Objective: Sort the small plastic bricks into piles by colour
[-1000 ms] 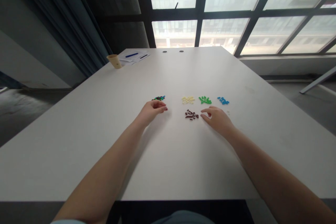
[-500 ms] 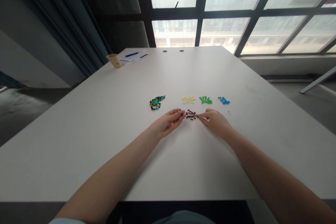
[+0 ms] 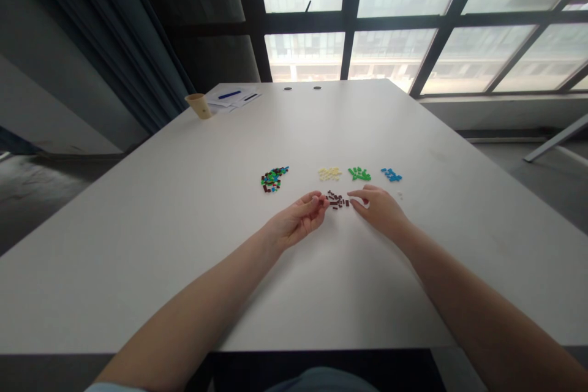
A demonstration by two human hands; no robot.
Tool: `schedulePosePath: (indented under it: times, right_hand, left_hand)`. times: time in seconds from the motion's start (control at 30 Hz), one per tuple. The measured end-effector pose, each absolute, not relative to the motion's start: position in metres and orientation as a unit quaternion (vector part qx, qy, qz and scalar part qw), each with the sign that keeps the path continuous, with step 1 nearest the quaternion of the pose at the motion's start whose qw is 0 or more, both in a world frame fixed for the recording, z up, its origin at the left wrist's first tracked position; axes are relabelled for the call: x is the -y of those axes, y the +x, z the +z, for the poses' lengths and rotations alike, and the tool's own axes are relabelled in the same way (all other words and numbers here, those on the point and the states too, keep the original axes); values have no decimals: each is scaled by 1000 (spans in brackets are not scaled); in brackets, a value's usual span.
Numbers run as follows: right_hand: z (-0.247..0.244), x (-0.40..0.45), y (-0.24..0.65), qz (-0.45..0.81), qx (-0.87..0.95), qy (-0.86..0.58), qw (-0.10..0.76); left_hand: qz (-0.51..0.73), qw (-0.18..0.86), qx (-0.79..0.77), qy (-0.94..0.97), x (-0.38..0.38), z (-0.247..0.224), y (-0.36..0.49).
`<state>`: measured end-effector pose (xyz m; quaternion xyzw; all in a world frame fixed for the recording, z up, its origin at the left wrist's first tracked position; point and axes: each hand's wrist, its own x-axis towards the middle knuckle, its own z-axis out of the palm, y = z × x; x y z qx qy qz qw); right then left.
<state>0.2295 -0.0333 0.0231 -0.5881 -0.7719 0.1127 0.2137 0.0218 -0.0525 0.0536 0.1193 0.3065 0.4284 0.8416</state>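
Note:
A small pile of dark brown toy bricks (image 3: 337, 200) lies on the white table between my two hands. My left hand (image 3: 303, 215) is at the pile's left edge, thumb and fingertips pinched together; whatever they hold is too small to make out. On the other side, my right hand (image 3: 375, 207) has its thumb and index finger apart, with a brown brick (image 3: 347, 203) lying just off their tips. Beyond the hands are piles of cream bricks (image 3: 329, 174), green bricks (image 3: 359, 173) and blue bricks (image 3: 391, 175).
A mixed-colour heap of bricks (image 3: 274, 179) lies left of the sorted piles. Two tiny pale pieces (image 3: 400, 195) sit right of my right hand. At the table's far left stand a tan cup (image 3: 199, 106) and papers (image 3: 225, 101) with a blue pen (image 3: 229, 95).
My right thumb and index finger have parted, leaving a brown brick at the pile's right edge. My left hand has shifted slightly right, still pinched.

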Motion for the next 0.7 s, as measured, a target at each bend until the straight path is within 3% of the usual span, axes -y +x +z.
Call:
schedulePosePath:
  times: [0.47,0.7]
  right_hand:
    - [23,33,229,98,774,-573,251]
    - [38,44,217,157,797,-459,361]
  left_hand:
    - [424,841,-310,128,55,56,22]
    - [407,821,-351,191,52,47,22]
